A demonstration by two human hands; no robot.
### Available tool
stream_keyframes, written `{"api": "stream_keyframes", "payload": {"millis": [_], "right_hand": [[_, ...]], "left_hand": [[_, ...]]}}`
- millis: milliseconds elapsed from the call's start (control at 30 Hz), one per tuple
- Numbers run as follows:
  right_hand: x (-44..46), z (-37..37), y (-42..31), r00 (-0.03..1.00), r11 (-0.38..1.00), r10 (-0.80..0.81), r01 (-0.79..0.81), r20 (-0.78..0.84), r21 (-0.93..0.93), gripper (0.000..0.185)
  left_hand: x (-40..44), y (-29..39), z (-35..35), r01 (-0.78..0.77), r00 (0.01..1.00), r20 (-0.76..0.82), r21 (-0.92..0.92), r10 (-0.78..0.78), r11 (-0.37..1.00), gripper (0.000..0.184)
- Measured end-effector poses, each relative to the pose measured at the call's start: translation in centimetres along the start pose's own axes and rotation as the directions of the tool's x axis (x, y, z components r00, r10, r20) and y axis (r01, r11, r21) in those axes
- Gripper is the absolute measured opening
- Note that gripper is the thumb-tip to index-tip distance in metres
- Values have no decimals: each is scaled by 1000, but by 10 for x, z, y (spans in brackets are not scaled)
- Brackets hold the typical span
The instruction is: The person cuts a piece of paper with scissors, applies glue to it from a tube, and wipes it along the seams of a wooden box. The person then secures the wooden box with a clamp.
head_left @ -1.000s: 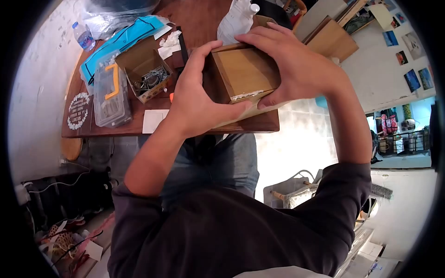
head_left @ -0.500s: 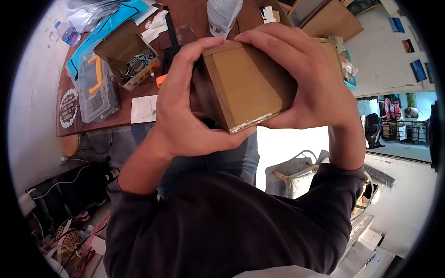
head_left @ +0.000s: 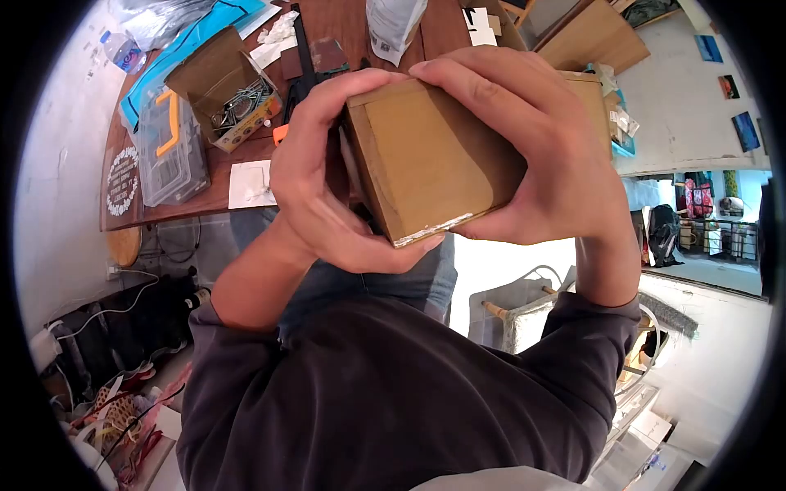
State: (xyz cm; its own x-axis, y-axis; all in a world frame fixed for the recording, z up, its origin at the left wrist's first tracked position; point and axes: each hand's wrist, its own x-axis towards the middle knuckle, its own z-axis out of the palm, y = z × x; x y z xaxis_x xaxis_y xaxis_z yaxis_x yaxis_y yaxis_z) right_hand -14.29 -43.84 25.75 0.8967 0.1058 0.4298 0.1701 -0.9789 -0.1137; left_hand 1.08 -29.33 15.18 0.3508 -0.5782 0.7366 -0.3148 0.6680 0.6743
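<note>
Between both hands I hold a brown wooden box (head_left: 434, 155), tilted, with a flat panel facing me and a chipped white strip along its near edge. My left hand (head_left: 315, 184) is wrapped round its left side, fingertips at the far edge and thumb near the lower corner. My right hand (head_left: 540, 139) spans the right side, fingers over the top face and thumb beneath the near edge. The box's underside and far side are hidden.
On the wooden table (head_left: 221, 180) stand an open carton (head_left: 209, 78) of screws, a clear plastic case (head_left: 168, 164) with a yellow handle and a white paper square (head_left: 250, 184). A grey-white bag (head_left: 395, 29) lies beyond the box. A chair (head_left: 524, 319) stands below right.
The box has turned slightly and its lower corner has shifted a little left and toward me. Both hands keep their hold on it.
</note>
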Motion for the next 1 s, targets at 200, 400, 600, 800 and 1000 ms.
{"api": "stream_keyframes", "payload": {"millis": [200, 400, 600, 800, 1000], "right_hand": [[0, 0, 0, 1000, 1000, 4, -3, -18, 11, 84], [2, 0, 0, 1000, 1000, 24, -24, -1, 15, 86], [0, 0, -3, 999, 999, 44, -44, -12, 12, 86], [-2, 1, -4, 999, 999, 44, -44, -28, 0, 84], [-3, 0, -5, 999, 999, 32, -32, -23, -6, 83]], "left_hand": [[-1, 0, -2, -5, 1000, 20, -12, 6, 1000, 105], [-2, -4, -7, -4, 996, 87, -22, 6, 1000, 109], [-6, -1, -6, 50, 995, 93, -17, -48, 999, 111], [-6, 2, -7, 58, 993, 105, -12, -56, 998, 110], [-3, 3, -3, 7, 999, 47, -15, -7, 1000, 106]]}}
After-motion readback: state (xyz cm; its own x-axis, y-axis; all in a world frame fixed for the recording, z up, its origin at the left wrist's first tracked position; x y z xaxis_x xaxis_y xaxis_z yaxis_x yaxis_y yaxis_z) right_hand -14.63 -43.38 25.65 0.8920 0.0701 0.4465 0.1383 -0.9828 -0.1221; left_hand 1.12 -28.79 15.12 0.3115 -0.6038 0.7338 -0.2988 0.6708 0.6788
